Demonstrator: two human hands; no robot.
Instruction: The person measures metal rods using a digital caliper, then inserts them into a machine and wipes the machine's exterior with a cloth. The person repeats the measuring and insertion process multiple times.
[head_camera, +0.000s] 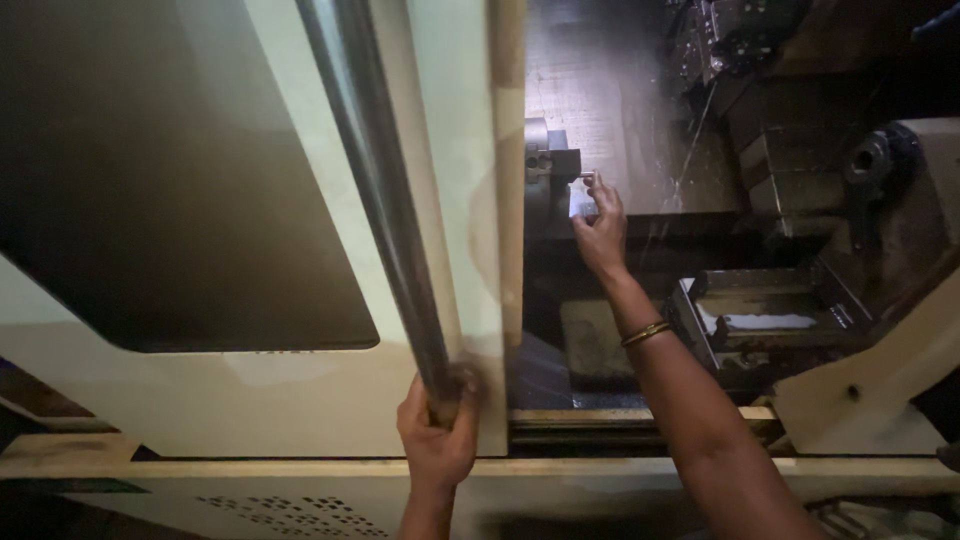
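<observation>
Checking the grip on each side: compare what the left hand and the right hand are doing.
The left hand is wrapped around the door's metal bar handle, low and near; the right hand reaches into the machine, fingertips at a small part by the chuck. Only the right wrist wears a bangle. Both are bare.

chuck: mostly behind door edge | part at right hand fingertips: too small, I can't ID | handle bar: top cut off | machine interior: too dark
</observation>
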